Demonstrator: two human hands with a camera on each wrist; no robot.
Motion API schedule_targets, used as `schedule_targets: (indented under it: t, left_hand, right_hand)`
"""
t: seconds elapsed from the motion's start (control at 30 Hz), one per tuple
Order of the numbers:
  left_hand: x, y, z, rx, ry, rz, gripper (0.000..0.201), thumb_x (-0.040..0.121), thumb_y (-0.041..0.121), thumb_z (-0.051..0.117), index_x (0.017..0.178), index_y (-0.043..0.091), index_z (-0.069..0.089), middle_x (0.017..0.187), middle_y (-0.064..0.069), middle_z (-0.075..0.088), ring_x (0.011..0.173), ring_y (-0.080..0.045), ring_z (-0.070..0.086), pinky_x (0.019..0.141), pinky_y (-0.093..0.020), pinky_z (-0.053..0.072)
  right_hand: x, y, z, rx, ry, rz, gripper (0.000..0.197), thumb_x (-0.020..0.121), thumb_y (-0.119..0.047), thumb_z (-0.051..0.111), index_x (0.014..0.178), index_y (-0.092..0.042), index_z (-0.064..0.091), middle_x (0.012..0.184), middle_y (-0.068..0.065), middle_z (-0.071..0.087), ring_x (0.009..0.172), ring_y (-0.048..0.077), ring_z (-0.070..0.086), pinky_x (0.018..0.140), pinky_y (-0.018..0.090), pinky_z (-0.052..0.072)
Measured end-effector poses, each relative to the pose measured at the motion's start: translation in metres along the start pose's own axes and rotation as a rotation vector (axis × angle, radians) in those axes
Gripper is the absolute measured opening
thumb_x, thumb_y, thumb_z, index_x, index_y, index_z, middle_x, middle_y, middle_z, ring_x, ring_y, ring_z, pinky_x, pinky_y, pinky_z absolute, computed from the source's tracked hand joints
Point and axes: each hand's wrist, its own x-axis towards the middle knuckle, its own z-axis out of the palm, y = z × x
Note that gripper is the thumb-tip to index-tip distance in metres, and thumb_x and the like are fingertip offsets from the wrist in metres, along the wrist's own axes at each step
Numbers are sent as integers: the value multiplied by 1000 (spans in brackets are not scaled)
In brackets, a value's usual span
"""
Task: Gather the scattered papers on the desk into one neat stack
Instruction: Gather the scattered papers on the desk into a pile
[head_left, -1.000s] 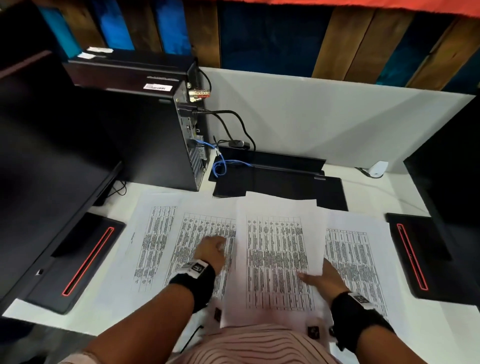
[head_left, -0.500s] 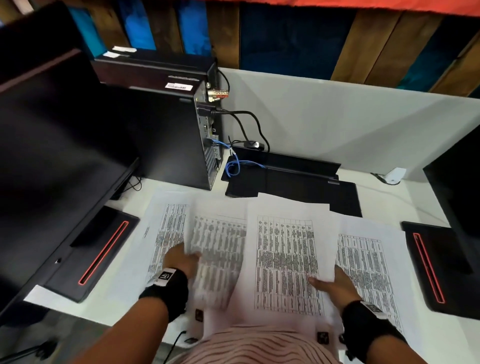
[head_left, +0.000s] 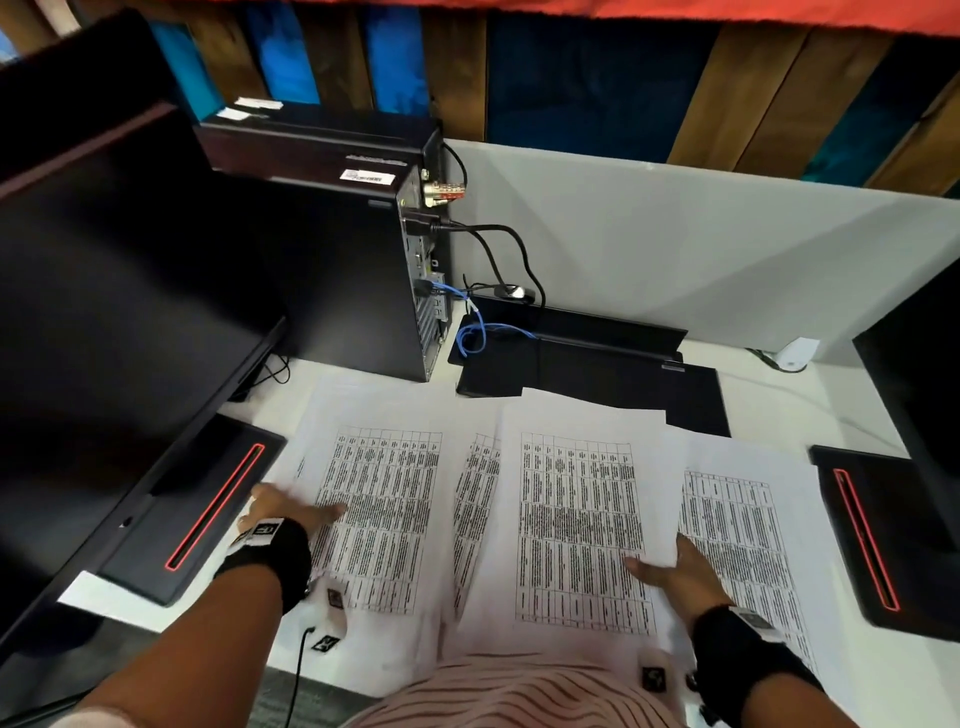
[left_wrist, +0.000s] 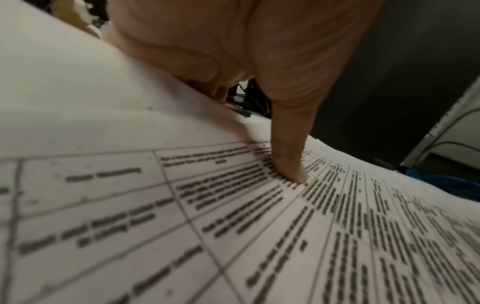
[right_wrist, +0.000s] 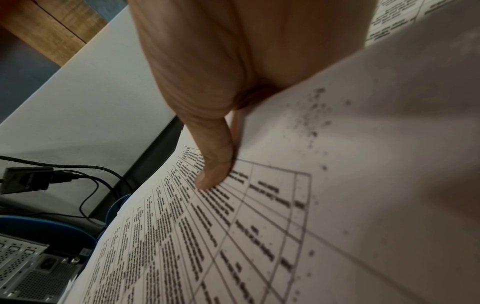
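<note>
Several printed table sheets lie overlapping on the white desk (head_left: 769, 405). My left hand (head_left: 291, 512) pinches the left edge of the leftmost sheet (head_left: 384, 509): thumb (left_wrist: 288, 160) on top, fingers under the paper (left_wrist: 182, 205). My right hand (head_left: 670, 569) pinches the right edge of the central sheet (head_left: 576, 525), with the thumb (right_wrist: 213, 164) on the print (right_wrist: 207, 236) and the fingers hidden beneath. A narrow strip of another sheet (head_left: 475, 499) shows between those two. The right sheet (head_left: 737, 540) lies flat, partly under the central one.
A dark monitor (head_left: 104, 312) and its red-striped base (head_left: 208, 509) stand at the left, a PC tower (head_left: 337, 270) behind the papers. Black flat devices (head_left: 592, 364) with blue cable (head_left: 478, 332) lie at the back. A second red-striped base (head_left: 872, 535) is at the right.
My left hand has moved left from the second sheet to the leftmost sheet's edge. The second sheet now lies mostly under the central one. The right hand keeps its hold.
</note>
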Motion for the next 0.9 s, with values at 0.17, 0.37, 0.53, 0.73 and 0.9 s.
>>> schedule_targets:
  t: [0.17, 0.37, 0.53, 0.73, 0.9]
  left_hand:
    - [-7, 0, -7, 207, 21, -2, 120, 48, 68, 78, 143, 10, 33, 148, -22, 27, 138, -41, 25, 109, -52, 32]
    - [-11, -5, -22, -58, 36, 242, 37, 66, 24, 78, 96, 7, 63, 99, -16, 70, 86, -30, 64, 78, -35, 54]
    - [-46, 2, -68, -210, 80, 385, 32, 58, 14, 84, 87, 11, 70, 79, -12, 72, 75, -28, 65, 70, -31, 50]
    - [-129, 22, -144, -113, 328, 668, 20, 59, 18, 81, 66, 13, 63, 58, -12, 63, 58, -29, 60, 54, -32, 45]
    - [-170, 32, -186, -214, 461, 953, 26, 60, 31, 79, 72, 25, 56, 56, -6, 56, 43, -20, 46, 39, -32, 32]
  right_hand:
    - [1, 3, -1, -18, 9, 10, 111, 24, -57, 89, 119, -13, 54, 107, 7, 67, 102, 28, 62, 87, 37, 47]
    - [2, 4, -2, -12, 6, 13, 109, 23, -56, 89, 117, -14, 54, 106, 4, 66, 102, 27, 60, 85, 36, 46]
    - [-1, 0, -2, -2, 18, 63, 74, 58, -19, 88, 123, -10, 53, 108, 7, 66, 106, 30, 59, 91, 37, 43]
    - [-4, -3, 0, -10, 22, 85, 87, 45, -29, 89, 123, -14, 54, 111, 7, 67, 105, 28, 61, 97, 39, 44]
    - [-5, -4, -1, 4, 8, 81, 71, 63, -14, 86, 124, -8, 50, 113, 9, 65, 107, 28, 59, 96, 36, 42]
